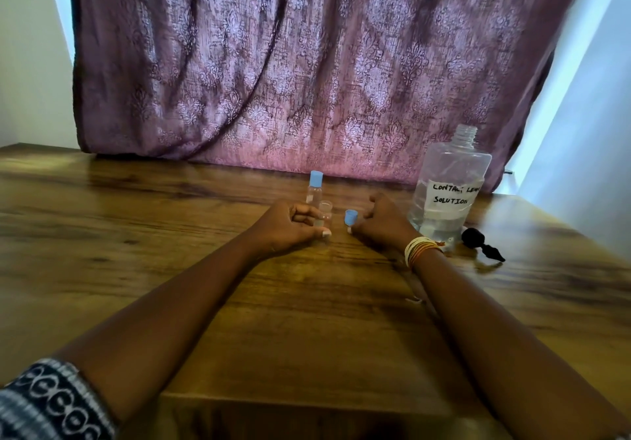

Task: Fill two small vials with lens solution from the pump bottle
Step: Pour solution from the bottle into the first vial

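On the wooden table [205, 200] my left hand [288, 226] grips an open clear vial [325, 215] that stands upright. Just behind it stands a second vial [314, 188] with its blue cap on. My right hand [380, 222] pinches a loose blue cap [350, 217] a little to the right of the open vial. Further right stands the big clear bottle [447, 187], labelled contact lens solution, with its neck open and a low level of liquid. Its black pump head [481, 243] lies on the table beside it.
A purple patterned curtain [307, 64] hangs along the table's far edge, close behind the vials and bottle. The table's near edge runs under my forearms. Bangles sit on my right wrist.
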`<action>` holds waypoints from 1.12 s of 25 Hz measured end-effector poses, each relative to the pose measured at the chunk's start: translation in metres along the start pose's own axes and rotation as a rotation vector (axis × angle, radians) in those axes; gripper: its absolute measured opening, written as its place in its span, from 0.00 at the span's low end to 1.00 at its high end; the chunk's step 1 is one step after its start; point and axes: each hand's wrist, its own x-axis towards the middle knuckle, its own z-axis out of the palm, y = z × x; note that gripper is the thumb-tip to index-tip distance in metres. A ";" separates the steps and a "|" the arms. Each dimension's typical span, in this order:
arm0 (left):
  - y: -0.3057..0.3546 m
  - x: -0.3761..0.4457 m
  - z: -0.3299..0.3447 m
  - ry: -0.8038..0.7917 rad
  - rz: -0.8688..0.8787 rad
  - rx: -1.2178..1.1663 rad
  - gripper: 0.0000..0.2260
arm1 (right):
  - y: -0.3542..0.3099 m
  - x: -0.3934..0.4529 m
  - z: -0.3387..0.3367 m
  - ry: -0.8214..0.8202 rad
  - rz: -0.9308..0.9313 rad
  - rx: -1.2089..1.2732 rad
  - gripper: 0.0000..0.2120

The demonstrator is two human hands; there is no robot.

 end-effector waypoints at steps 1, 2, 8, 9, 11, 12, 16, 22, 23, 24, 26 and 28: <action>0.000 -0.001 0.000 -0.008 0.000 0.014 0.15 | -0.001 -0.005 -0.004 -0.012 0.014 -0.021 0.39; 0.001 -0.002 0.001 -0.013 0.001 0.026 0.16 | -0.004 -0.010 -0.009 0.016 0.002 -0.046 0.34; 0.007 -0.006 0.002 -0.033 0.007 0.052 0.11 | -0.017 -0.050 -0.043 0.673 -0.348 0.279 0.05; 0.008 -0.007 0.002 -0.033 0.005 0.056 0.11 | -0.016 -0.053 -0.050 0.784 -0.399 0.315 0.04; 0.008 -0.008 0.002 -0.027 -0.001 0.064 0.12 | -0.007 -0.050 -0.064 0.988 -0.463 0.287 0.05; 0.008 -0.008 0.002 -0.025 -0.002 0.064 0.14 | -0.003 -0.046 -0.071 1.058 -0.455 0.258 0.09; 0.005 -0.008 0.003 -0.027 0.001 0.051 0.20 | 0.020 -0.024 -0.099 0.873 -0.246 0.285 0.32; 0.003 -0.004 0.000 -0.041 0.001 0.008 0.13 | 0.033 -0.007 -0.102 0.500 -0.212 0.593 0.31; 0.003 -0.003 0.000 -0.047 -0.005 -0.024 0.12 | 0.031 -0.005 -0.099 0.474 -0.222 0.608 0.30; 0.003 -0.003 0.000 -0.054 -0.012 -0.060 0.12 | 0.028 -0.003 -0.096 0.440 -0.242 0.633 0.28; 0.005 -0.003 0.000 -0.071 -0.015 -0.131 0.12 | 0.020 -0.001 -0.089 0.428 -0.270 0.665 0.26; 0.006 -0.003 0.001 -0.069 0.004 -0.186 0.14 | 0.013 -0.003 -0.082 0.492 -0.330 0.619 0.28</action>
